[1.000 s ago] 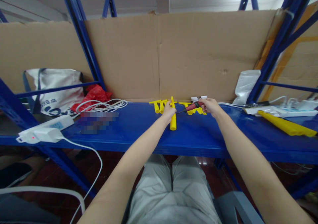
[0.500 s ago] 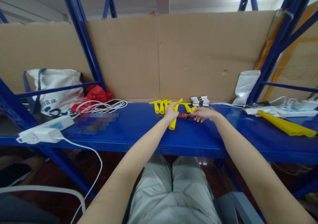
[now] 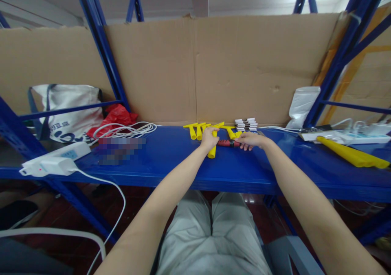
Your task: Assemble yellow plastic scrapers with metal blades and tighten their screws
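Note:
My left hand [image 3: 209,140] is closed around a yellow T-shaped plastic piece [image 3: 211,152], whose round tubular stem points toward me. A red-and-black cylindrical tool [image 3: 226,143] lies crosswise beside that stem; its left end is near or against the yellow piece, and I cannot tell which. The fingers of my right hand [image 3: 251,140] are closed at the tool's black right end, partly hiding it. More yellow T-shaped pieces [image 3: 193,132] stand in a group behind my left hand. Other yellow pieces [image 3: 229,132] lie between my hands, toward the back.
A stack of white-and-dark small items [image 3: 246,124] sits behind my right hand. Along the blue shelf [image 3: 171,161] lie a white power strip [image 3: 58,159], coiled white cable [image 3: 131,129] and a long yellow object [image 3: 351,152]. Cardboard [image 3: 238,67] closes the back.
The yellow piece in my left hand has tilted slightly, its crossbar turning lower and to the right. The red-and-black tool has shifted slightly down. Both hands keep nearly the same places.

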